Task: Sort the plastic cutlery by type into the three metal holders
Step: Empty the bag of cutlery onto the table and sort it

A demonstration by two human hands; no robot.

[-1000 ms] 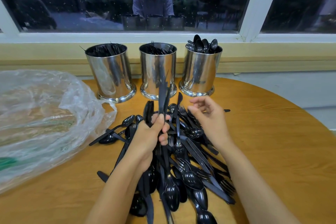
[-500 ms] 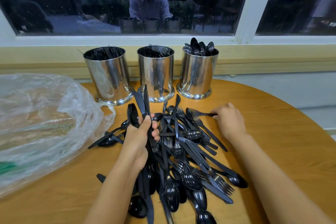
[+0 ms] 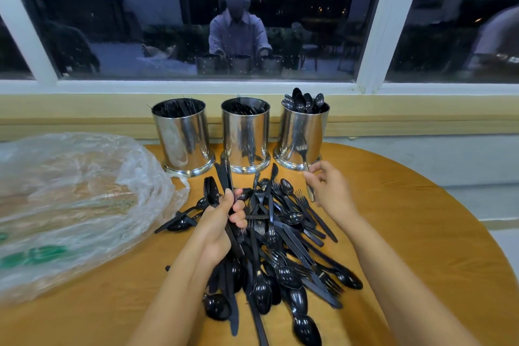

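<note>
Holders: three, metal, upright. Left hand fingers clamp several knives; right hand pinches one fork.

— How is the light?

— Bright, even indoor light from above. The counter glows warm orange, with only soft shadows under the cutlery pile.

— Any glare?

— Long white streaks run down the metal holders, and small glints dot the pile. The window is dark and mirrors the room dimly.

— Is it sharp?

— In the middle, yes: the left hand and the knives it grips are crisp. The right hand is smeared, and the fork its fingers pinch is a pale blur. The plastic bag looks soft. The window frame and the counter's rim bow toward the edges.
</note>
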